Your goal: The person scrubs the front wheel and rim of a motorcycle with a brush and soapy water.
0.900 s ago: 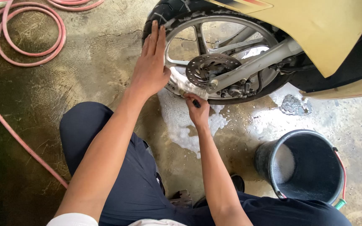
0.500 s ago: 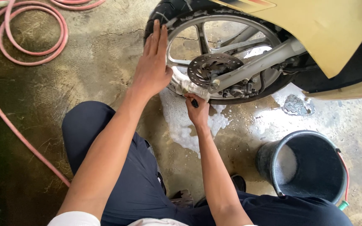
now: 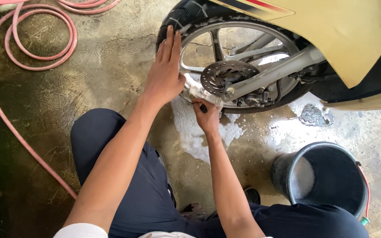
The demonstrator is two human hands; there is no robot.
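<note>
My left hand lies flat, fingers extended, against the tyre of the motorcycle wheel. My right hand is closed around what appears to be a small dark-handled brush at the wheel's soapy lower rim, above the wet concrete floor.

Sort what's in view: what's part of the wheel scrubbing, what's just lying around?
In use:
- left hand, flat on the tyre
- right hand, gripping a small dark-handled tool at the soapy wheel rim
- brake disc, right beside the scrubbing
- black bucket, suds inside
- foam on the floor

Lying about:
- pink hose, coiled
- small puddle
</note>
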